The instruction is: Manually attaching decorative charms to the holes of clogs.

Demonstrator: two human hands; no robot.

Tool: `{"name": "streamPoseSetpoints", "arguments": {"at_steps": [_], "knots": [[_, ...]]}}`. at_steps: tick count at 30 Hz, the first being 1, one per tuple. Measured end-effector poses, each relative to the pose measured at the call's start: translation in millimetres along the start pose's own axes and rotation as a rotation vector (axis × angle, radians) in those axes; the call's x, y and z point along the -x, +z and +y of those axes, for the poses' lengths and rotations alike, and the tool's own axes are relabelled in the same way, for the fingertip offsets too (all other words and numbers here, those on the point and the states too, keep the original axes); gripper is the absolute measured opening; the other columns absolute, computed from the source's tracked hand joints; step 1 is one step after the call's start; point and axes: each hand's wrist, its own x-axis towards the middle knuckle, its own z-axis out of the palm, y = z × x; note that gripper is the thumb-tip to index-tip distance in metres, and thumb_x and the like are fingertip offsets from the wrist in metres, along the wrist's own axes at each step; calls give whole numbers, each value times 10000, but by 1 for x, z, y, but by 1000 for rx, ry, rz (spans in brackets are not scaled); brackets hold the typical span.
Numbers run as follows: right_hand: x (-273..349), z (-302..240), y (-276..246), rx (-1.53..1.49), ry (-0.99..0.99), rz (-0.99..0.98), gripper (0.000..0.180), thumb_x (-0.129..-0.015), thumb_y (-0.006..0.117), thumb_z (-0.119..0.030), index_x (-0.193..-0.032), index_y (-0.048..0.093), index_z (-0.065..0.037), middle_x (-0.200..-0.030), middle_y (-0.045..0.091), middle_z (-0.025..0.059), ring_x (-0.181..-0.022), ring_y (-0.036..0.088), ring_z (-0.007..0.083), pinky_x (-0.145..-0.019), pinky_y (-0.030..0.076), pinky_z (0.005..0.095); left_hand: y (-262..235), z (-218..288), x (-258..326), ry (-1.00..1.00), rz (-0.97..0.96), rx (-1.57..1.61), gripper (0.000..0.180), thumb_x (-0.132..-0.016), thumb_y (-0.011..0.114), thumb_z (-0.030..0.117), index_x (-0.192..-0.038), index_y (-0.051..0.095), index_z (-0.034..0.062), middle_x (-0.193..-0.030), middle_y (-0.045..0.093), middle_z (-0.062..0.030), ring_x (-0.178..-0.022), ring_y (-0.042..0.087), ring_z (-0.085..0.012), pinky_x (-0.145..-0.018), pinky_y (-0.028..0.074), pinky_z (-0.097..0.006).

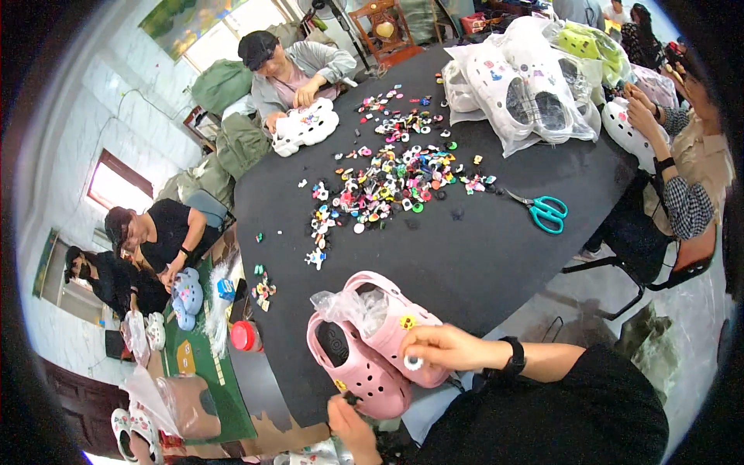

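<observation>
Two pink clogs lie side by side at the near edge of the black table [465, 263]. The nearer pink clog [364, 376] has a dark insole. The farther pink clog [391, 314] is stuffed with crumpled clear plastic [349, 304] and carries a yellow charm [408, 321]. My right hand [446, 347], with a black watch on its wrist, pinches a small white round charm [413, 362] against the side of the farther clog. Below the nearer clog's toe, my left hand [353, 426] pinches a tiny dark charm [349, 399].
A spread of several colourful charms [387, 182] covers the table's middle, with teal scissors [547, 211] to its right. Bags of white clogs [527, 85] stand at the far right. Other people sit around the table and at a green table [194, 356] on the left.
</observation>
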Motion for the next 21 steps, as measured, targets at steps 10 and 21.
{"name": "streamPoseSetpoints", "arguments": {"at_steps": [10, 21], "knots": [[11, -37, 3, 43, 308, -405, 233, -984, 561, -287, -1098, 581, -85, -757, 649, 7, -645, 613, 66, -555, 474, 242, 34, 31, 21, 358, -278, -187, 133, -851, 558, 18, -721, 533, 28, -707, 565, -121, -659, 532, -313, -626, 396, -421], [-68, -45, -101, 126, 116, 184, 92, -941, 599, -107, -895, 571, -33, -793, 649, 50, -607, 627, 103, -522, 527, 251, 7, 21, 12, 404, -9, -186, 127, -815, 655, 12, -872, 543, 33, -829, 586, -121, -787, 544, -314, -755, 413, -410]]}}
